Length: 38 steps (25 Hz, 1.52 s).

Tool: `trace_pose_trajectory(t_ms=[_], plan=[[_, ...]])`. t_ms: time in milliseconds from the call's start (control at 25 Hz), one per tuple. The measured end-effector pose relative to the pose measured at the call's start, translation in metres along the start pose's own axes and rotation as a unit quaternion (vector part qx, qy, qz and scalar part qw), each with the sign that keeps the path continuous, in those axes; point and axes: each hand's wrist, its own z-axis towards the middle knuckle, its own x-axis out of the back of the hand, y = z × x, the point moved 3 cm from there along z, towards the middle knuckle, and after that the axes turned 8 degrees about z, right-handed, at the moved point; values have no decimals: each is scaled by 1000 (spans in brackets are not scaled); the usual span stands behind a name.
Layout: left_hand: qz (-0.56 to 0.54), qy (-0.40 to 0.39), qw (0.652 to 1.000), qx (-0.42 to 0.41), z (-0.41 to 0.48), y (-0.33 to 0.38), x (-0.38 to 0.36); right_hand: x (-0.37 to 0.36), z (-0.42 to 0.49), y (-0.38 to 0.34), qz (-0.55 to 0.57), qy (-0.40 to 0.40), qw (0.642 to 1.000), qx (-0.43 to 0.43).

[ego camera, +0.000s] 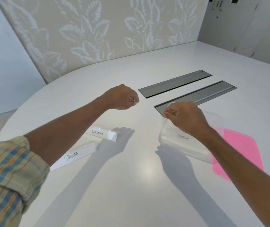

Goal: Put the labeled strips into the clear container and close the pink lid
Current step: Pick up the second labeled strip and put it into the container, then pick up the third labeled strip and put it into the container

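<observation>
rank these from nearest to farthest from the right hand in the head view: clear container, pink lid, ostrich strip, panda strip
1. Clear container: the right hand is at its rim.
2. Pink lid: flat on the table, just right of the container.
3. Ostrich strip: across the table to the left, under the left forearm.
4. Panda strip: farther left, nearer the person.

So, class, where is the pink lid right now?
The pink lid lies flat on the table at the right, partly under the clear container and the right forearm.

Bright overhead light, crisp shadows, edges seemingly warped.
</observation>
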Motion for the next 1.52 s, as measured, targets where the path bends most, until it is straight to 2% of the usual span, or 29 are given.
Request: trace_pose_trajectory(t_ms=[200,360,600,760,1240,1520], plan=[[31,-22,996,79,-51,-91,-6,-62,17,-64,10,-56,998,36],[31,-88,988,126,-90,-139,-27,-125,21,-100,40,-121,991,34],[61,-147,972,175,-128,-176,-66,-193,23,-119,31,-182,982,39],[55,-154,968,188,-137,-188,-83,-218,23,-121,0,-198,980,36],[44,-105,976,186,-133,-183,-94,-229,25,-117,7,-174,984,26],[43,-88,981,169,-129,-158,-67,-198,29,-111,38,-157,987,17]])
